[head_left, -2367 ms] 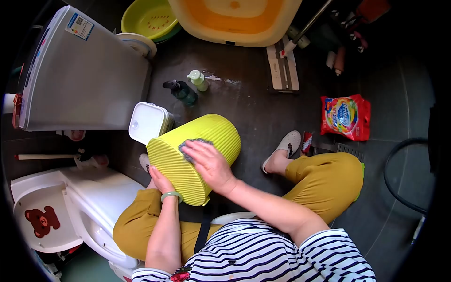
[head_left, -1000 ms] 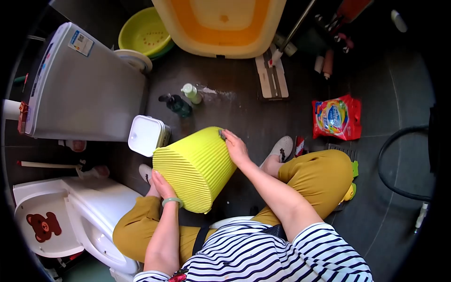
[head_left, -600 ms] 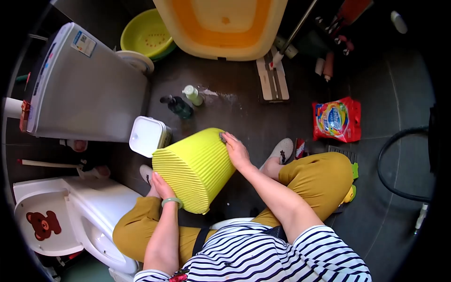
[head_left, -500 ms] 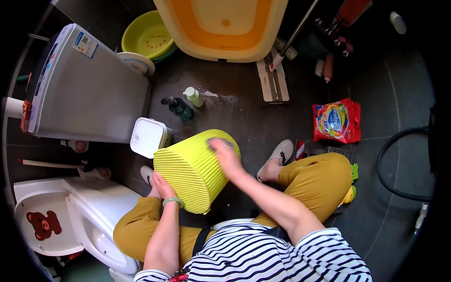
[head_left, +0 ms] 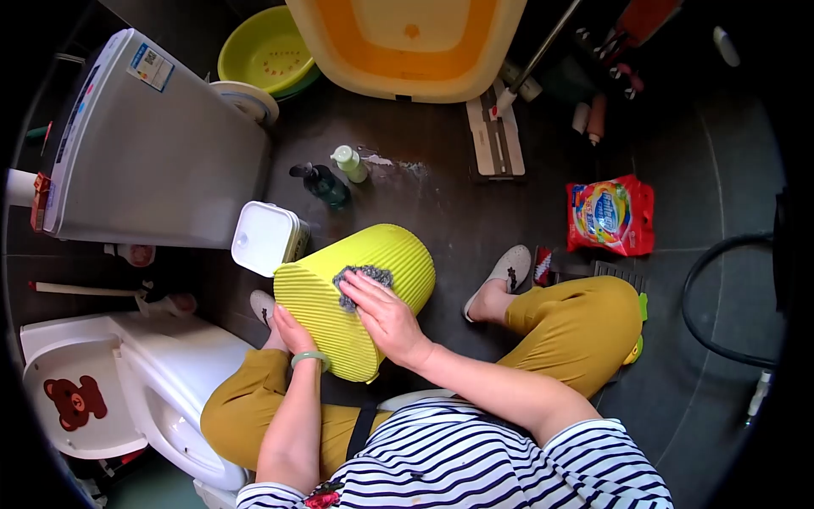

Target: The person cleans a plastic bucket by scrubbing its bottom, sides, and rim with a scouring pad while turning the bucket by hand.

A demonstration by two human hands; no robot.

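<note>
A ribbed yellow-green bin point(head_left: 326, 335) lies tilted between my knees, its flat ribbed end toward me. My left hand point(head_left: 294, 331), with a pale green bangle at the wrist, grips the bin's lower left edge. On the bin's upper side my right hand point(head_left: 387, 321) presses a grey scouring pad point(head_left: 352, 276) against the ribs. The pad shows beyond the fingertips, partly under the fingers. Close behind the bin stands a white-lidded tub point(head_left: 264, 238).
A dark pump bottle point(head_left: 324, 185) and a pale green bottle point(head_left: 350, 164) stand ahead. At right lie a red packet point(head_left: 610, 215) and a black hose point(head_left: 691, 297). The toilet point(head_left: 182, 356) and grey washing machine point(head_left: 161, 153) are at left; a mop point(head_left: 497, 140) and orange-white tub point(head_left: 407, 85) are farther off.
My right hand has moved with the grey pad from the bin's far right side back toward its near end. My left hand keeps its hold on the bin's edge.
</note>
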